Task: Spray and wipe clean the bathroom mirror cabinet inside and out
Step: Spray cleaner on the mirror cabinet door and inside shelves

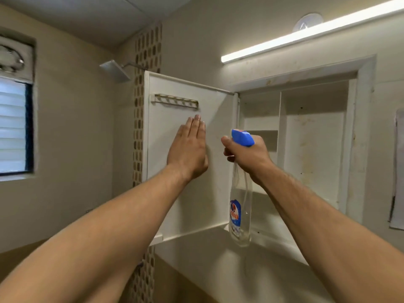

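Cabinet door (209,171) is swung wide open to the left, white inner face toward the camera, with a little rack of hooks (175,101) near its top. Left hand (189,149) is flat against that inner face, fingers straight and together, palm on the panel, holding nothing. Right hand (247,155) is wrapped tight round the neck of a clear spray bottle (239,206), just right of the door's hinge edge. The bottle has a blue trigger head and a blue label, hangs down from the fist, and looks nearly empty. Can't tell if the trigger is being squeezed.

Behind the bottle the mirror cabinet (306,149) sits recessed in the wall, white inside, split into 2 columns with shelves, some yellowish staining on the back panel. Tube light (306,33) glows above it. Shower head (115,69) sticks out beyond the door, and a louvred window (13,125) is on the far left wall.
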